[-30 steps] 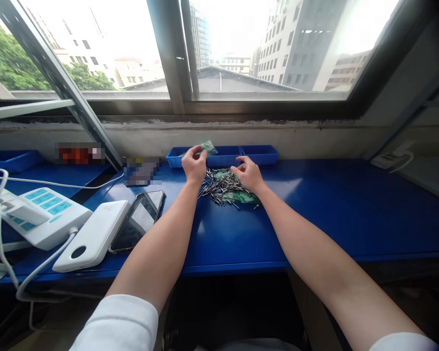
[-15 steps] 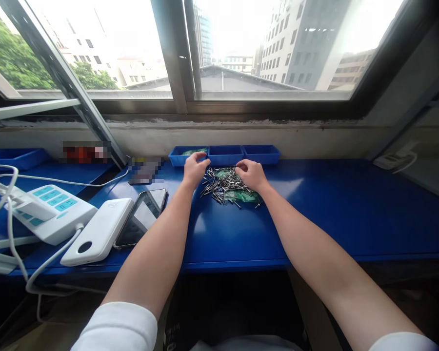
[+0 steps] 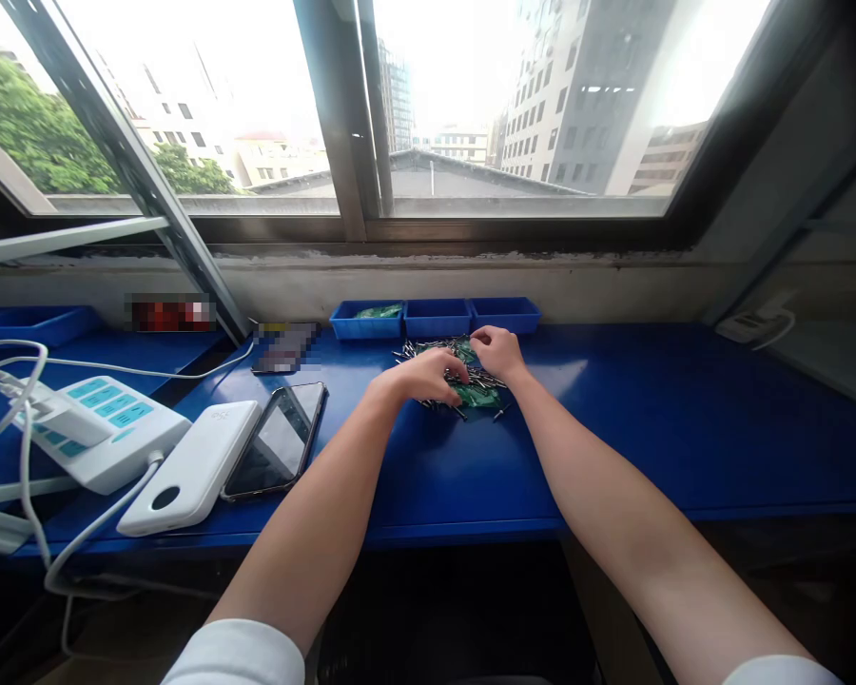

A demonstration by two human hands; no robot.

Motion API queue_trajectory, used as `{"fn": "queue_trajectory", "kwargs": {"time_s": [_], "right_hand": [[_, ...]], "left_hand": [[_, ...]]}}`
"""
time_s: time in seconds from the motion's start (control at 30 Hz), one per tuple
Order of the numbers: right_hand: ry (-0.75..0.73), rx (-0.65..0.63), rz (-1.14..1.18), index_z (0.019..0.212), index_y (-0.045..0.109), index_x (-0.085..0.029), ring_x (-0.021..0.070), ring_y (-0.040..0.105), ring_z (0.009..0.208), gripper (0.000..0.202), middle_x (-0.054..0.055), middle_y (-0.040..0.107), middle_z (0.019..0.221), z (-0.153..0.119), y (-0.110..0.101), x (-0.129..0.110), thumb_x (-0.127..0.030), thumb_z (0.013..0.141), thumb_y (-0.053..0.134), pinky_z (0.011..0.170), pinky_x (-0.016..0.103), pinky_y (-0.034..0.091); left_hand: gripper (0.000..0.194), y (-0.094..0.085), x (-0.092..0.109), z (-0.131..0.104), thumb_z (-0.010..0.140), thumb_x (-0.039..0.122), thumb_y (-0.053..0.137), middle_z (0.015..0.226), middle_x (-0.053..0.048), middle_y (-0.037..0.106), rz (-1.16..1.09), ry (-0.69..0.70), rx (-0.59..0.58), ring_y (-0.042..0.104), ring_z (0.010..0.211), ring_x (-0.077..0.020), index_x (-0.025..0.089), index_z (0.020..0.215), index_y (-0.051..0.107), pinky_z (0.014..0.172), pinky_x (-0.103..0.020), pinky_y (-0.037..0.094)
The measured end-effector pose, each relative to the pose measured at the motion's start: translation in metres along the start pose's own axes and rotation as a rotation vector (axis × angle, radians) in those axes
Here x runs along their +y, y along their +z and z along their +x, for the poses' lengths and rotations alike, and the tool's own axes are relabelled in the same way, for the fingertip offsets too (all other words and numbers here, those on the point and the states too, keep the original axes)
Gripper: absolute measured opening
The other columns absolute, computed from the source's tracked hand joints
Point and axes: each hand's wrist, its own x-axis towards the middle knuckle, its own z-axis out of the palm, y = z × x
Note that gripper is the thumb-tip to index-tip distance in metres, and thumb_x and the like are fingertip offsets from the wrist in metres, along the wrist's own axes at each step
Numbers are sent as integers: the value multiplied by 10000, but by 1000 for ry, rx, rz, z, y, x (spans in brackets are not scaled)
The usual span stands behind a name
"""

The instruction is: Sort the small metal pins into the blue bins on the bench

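A loose pile of slim metal pins (image 3: 408,352), looking like blind rivets, lies on the blue table with green packets (image 3: 479,395) among it. Over the pile's left and middle part reaches my left hand (image 3: 428,374), its fingers apart and nothing visible in them. At the far right edge of the pile my right hand (image 3: 499,352) has its thumb and fingertips pinched together beside a bit of green packet; what they hold is too small to make out. Behind the pile stand three joined blue bins, and a green packet (image 3: 379,311) lies in the left bin (image 3: 367,328).
To the left are a phone (image 3: 277,442), a white power bank (image 3: 191,466) and a power strip (image 3: 107,428) with white cables. Another blue tray (image 3: 35,325) stands at the far left. A metal shelf post (image 3: 164,214) rises before the window.
My left hand has moved from beside the left bin down and right onto the pile, its fingers now spread. The right hand has shifted slightly along the pile's far right edge. The view has tilted up slightly.
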Motion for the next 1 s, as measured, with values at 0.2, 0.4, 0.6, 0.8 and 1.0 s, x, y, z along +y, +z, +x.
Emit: {"fn": "queue_trajectory", "kwargs": {"time_s": [0.2, 0.4, 0.6, 0.8, 1.0], "right_hand": [[-22, -18, 1, 732, 679, -197, 180, 629, 718, 124, 34, 693, 752, -2, 2, -3, -223, 704, 561, 697, 286, 479], [-10, -5, 20, 702, 677, -200, 178, 618, 713, 117, 29, 688, 735, -2, 1, -6, -254, 711, 574, 692, 281, 466], [61, -71, 454, 708, 674, -168, 161, 592, 635, 467, 46, 664, 683, 0, 0, -10, -561, 820, 449, 614, 276, 457], [-13, -226, 623, 775, 672, -146, 139, 557, 576, 493, 31, 638, 660, -5, -1, -19, -614, 622, 663, 545, 263, 442], [0, -110, 602, 773, 684, -151, 124, 526, 522, 432, 29, 642, 652, -5, 5, -20, -535, 577, 719, 490, 262, 422]], "left_hand": [[322, 16, 7, 6, 479, 380, 802, 839, -39, 597, 75, 49, -22, 551, 891, -254, 259, 770, 740, 812, -315, 423], [204, 8, 5, 4, 672, 404, 684, 851, -53, 641, -68, 116, 107, 584, 788, -198, 230, 758, 746, 742, -279, 444], [282, 0, -7, 4, 761, 436, 590, 717, -26, 628, -234, -4, 324, 530, 635, -145, 176, 788, 697, 581, -253, 407], [329, 0, -29, 12, 723, 478, 641, 601, 0, 559, -550, -151, 507, 469, 498, -111, 153, 757, 610, 515, -263, 381], [395, 2, -38, 11, 610, 334, 767, 774, -25, 648, -733, -132, 523, 599, 698, -151, 163, 916, 586, 650, -278, 456]]}}
